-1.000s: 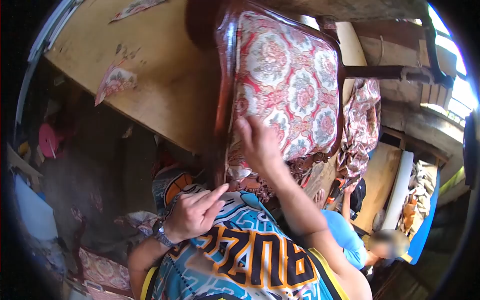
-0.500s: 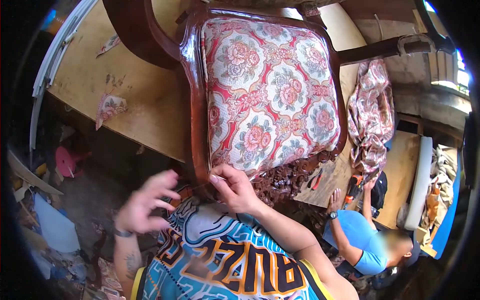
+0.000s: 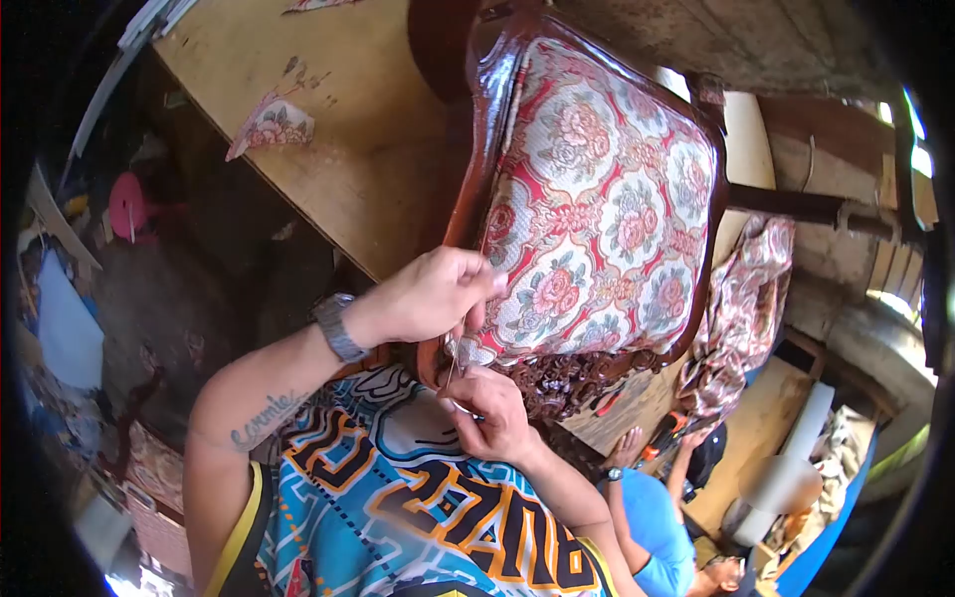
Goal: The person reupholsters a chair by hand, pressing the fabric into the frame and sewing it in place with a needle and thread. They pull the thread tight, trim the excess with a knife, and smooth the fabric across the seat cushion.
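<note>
A dark carved wooden chair frame (image 3: 468,199) holds a seat cushion (image 3: 597,199) in red and white floral fabric. My left hand (image 3: 428,294), with a watch on its wrist, is closed over the cushion's near left corner; what its fingers pinch is too small to name. Just below, my right hand (image 3: 487,408) is closed at the frame's corner, thumb and fingers pinching a thin strand (image 3: 453,368). The strand rises toward the fabric edge under my left hand.
The chair rests on a wooden table (image 3: 348,189) bearing a fabric scrap (image 3: 279,127). Bunched floral cloth (image 3: 746,308) lies to the right. A co-worker in a blue shirt (image 3: 652,527) has hands near an orange and black tool (image 3: 662,436). A pink disc (image 3: 127,206) is at left.
My left hand has moved right and up from beside the frame to the cushion corner, its spread fingers now closed. My right hand sits lower. The view has shifted, with the chair farther right.
</note>
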